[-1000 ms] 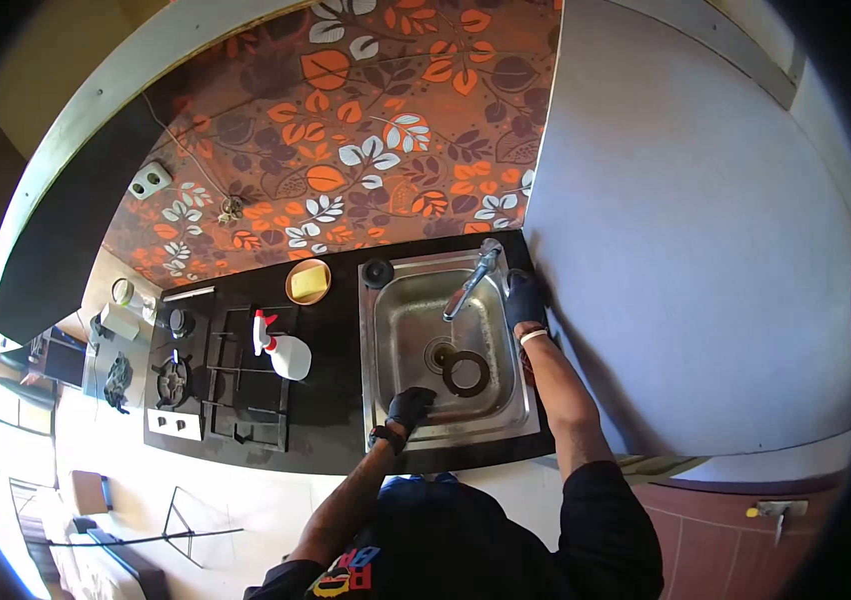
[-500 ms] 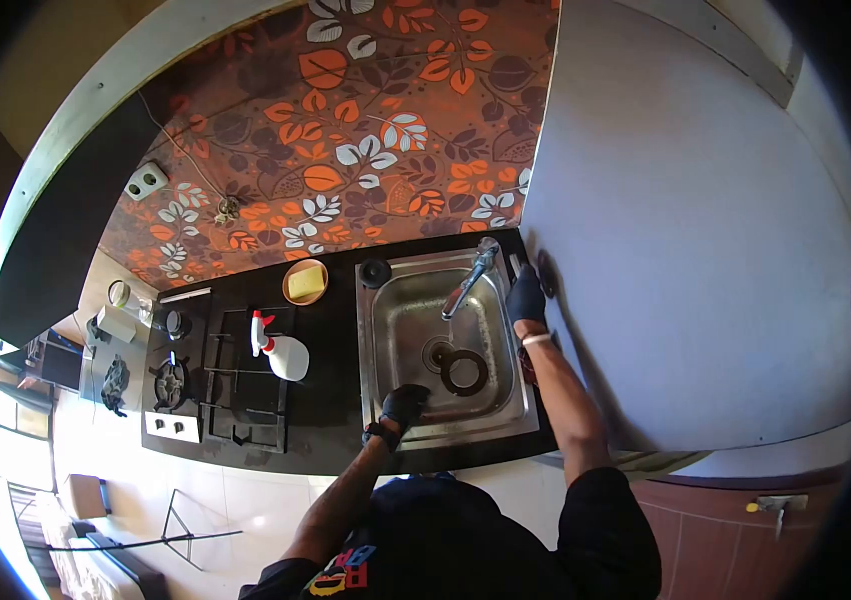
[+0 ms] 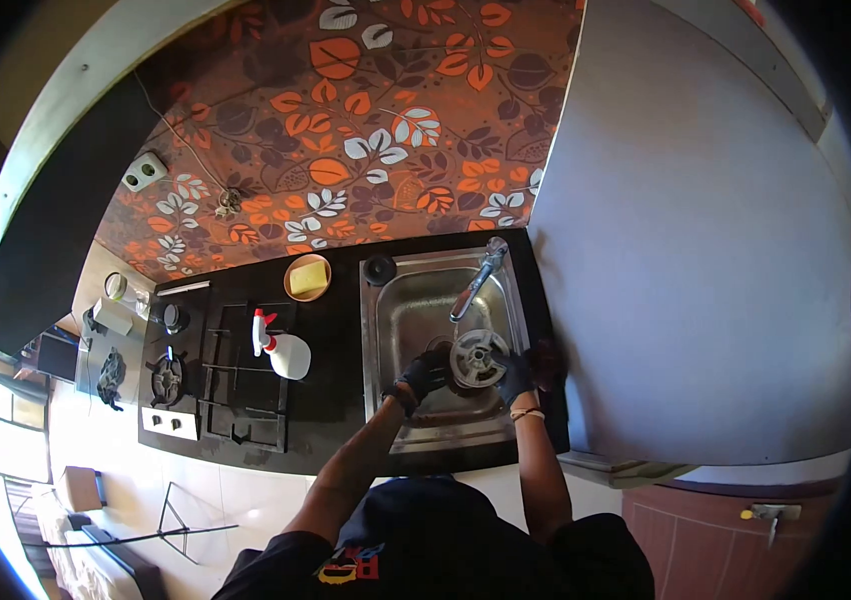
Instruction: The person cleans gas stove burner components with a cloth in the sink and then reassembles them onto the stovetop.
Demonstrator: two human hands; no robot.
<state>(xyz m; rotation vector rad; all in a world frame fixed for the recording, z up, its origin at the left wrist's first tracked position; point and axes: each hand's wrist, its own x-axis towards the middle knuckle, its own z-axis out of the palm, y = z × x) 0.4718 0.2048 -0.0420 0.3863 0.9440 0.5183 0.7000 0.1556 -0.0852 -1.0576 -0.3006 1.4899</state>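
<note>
Over the sink basin, my black-gloved right hand point(image 3: 515, 377) grips the right edge of a round, silvery gas burner part point(image 3: 478, 357) with a spoked centre. The burner part faces up below the faucet point(image 3: 482, 278). My left hand point(image 3: 424, 372), gloved in black, is at its left side, above the steel sink point(image 3: 378, 410). The left fingers blend into the dark shapes there, so their grip is unclear. A dark ring shows only in part beneath the burner part.
Left of the sink stand a white spray bottle point(image 3: 291, 356) with a red-and-white trigger and a yellow sponge point(image 3: 309, 277) in a round dish. Farther left is a gas hob with a black grate point(image 3: 246, 368). A black round object point(image 3: 380, 269) sits at the sink's back-left corner.
My right hand has come from beside the faucet to over the basin and now holds the burner part. My left hand has moved up and right, towards it. The ring is now mostly covered.
</note>
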